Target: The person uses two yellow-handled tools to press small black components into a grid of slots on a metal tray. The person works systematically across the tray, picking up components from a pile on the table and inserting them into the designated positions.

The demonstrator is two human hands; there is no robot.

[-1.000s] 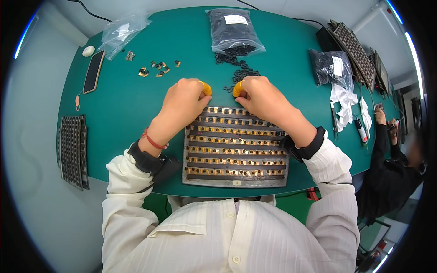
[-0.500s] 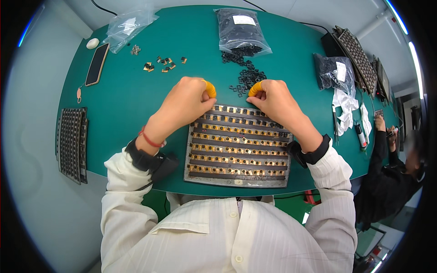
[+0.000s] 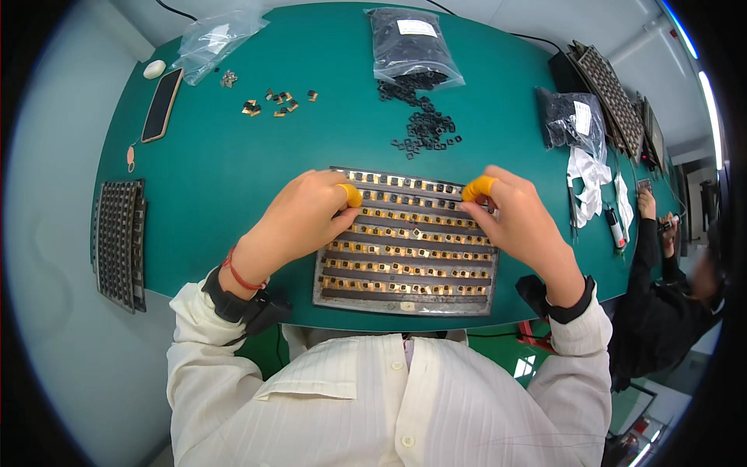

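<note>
Your hands are apart, both over the tray (image 3: pixel 358 303), which lies flat by the near edge of the green surface (image 3: pixel 218 194), abt. midway along. Your L hand (image 3: pixel 302 212) covers the far part of the tray's L edge, your R hand (image 3: pixel 520 218) is nr. its far R corner; on each, thumb & a finger in a yellow finger cot (image 3: pixel 352 195) are drawn close, but I can't tell if anything's btwn. them. Rows of gold-and-black pcs. (image 3: pixel 403 287) run across the tray. Nr. the surface's far edge: a clear bag (image 3: pixel 408 47) of black parts, w/ a loose black pile (image 3: pixel 428 128) at its mouth (phone's (image 3: pixel 163 106) twd. the far L corner, btw). Stacked trays (image 3: pixel 118 245) are at the L edge; white cloth (image 3: pixel 589 183) & marker (image 3: pixel 615 227) nr. the R edge, beside a co-worker's hand (image 3: pixel 647 204).
</note>
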